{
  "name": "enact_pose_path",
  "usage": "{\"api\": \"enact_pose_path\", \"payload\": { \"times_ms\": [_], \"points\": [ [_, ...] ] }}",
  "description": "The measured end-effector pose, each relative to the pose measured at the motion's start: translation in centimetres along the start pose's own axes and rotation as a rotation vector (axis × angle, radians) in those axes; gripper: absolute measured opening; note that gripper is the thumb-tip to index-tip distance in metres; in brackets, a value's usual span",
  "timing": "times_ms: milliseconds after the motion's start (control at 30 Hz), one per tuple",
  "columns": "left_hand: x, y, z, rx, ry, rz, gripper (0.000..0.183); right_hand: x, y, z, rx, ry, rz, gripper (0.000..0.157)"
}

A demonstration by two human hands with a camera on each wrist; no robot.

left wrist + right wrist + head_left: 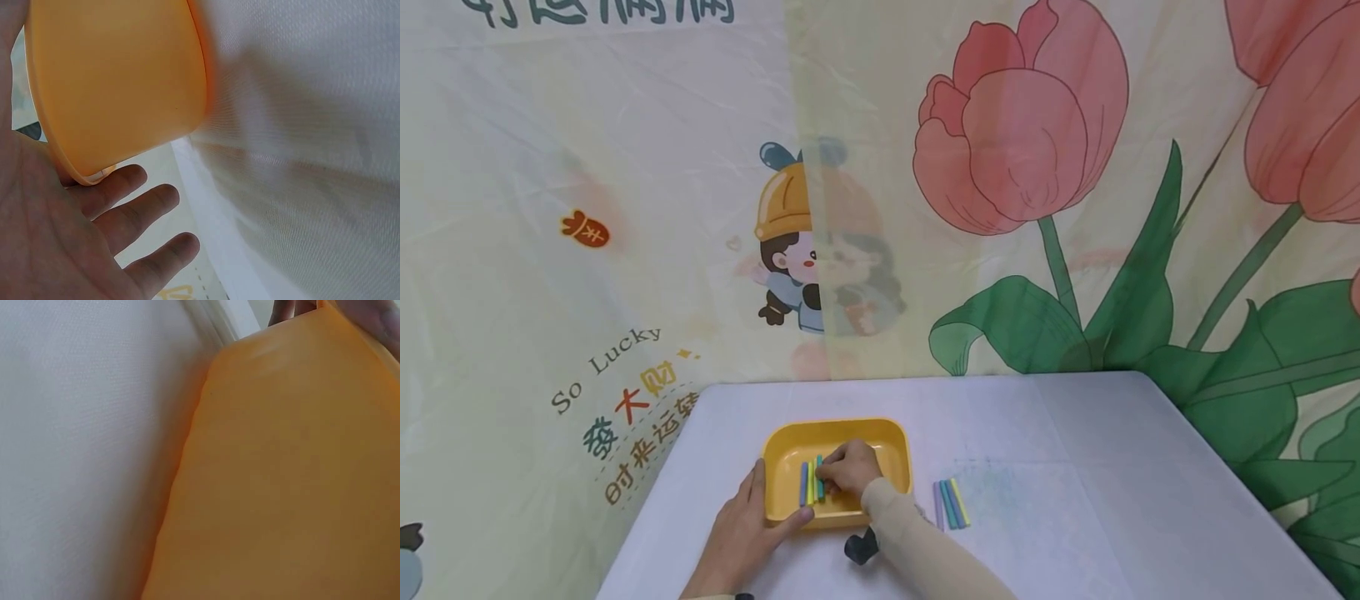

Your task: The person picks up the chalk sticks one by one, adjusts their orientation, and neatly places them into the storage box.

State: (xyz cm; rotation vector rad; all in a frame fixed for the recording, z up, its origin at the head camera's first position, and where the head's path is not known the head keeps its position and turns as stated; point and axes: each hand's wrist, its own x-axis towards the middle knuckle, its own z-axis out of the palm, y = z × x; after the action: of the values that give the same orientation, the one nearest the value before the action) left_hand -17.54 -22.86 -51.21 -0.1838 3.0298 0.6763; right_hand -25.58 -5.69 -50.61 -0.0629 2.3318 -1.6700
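A yellow tray (pixel 835 522) stands on the white table. Inside it, toward the left, a blue-purple chalk stick (pixel 803 484), a yellow chalk stick (pixel 811 483) and a teal chalk stick (pixel 819 459) lie side by side. My right hand (pixel 853 468) reaches over the front rim and pinches the teal stick, covering its middle. At the tray's front left corner, my left hand (pixel 741 521) steadies it, thumb across the front rim and straight fingers along the left side. The left wrist view shows those fingers (pixel 139 215) spread beside the tray's outer wall.
Right of the tray, several chalk sticks (pixel 951 503) in purple, teal, blue and yellow lie in a row. Faint coloured smudges (pixel 1000 492) mark the cloth beside them. A black object (pixel 861 547) shows by the right wrist. Behind the table hangs a printed curtain (pixel 865 358).
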Motion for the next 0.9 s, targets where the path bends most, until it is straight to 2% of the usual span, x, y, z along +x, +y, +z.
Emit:
{"api": "enact_pose_path", "payload": {
  "times_ms": [200, 600, 900],
  "points": [
    [0.0, 0.1, -0.1, 0.001, 0.004, -0.009, 0.127, 0.4, 0.1, 0.3, -0.03, 0.022, -0.003, 0.007],
    [0.0, 0.2, 0.0, 0.002, 0.006, -0.006, 0.127, 1.0, 0.5, 0.9, -0.055, 0.041, 0.05, 0.011],
    [-0.1, 0.2, 0.1, 0.005, 0.002, -0.015, 0.128, 1.4, 1.0, 1.0, -0.063, 0.056, 0.025, 0.013]
  ]
}}
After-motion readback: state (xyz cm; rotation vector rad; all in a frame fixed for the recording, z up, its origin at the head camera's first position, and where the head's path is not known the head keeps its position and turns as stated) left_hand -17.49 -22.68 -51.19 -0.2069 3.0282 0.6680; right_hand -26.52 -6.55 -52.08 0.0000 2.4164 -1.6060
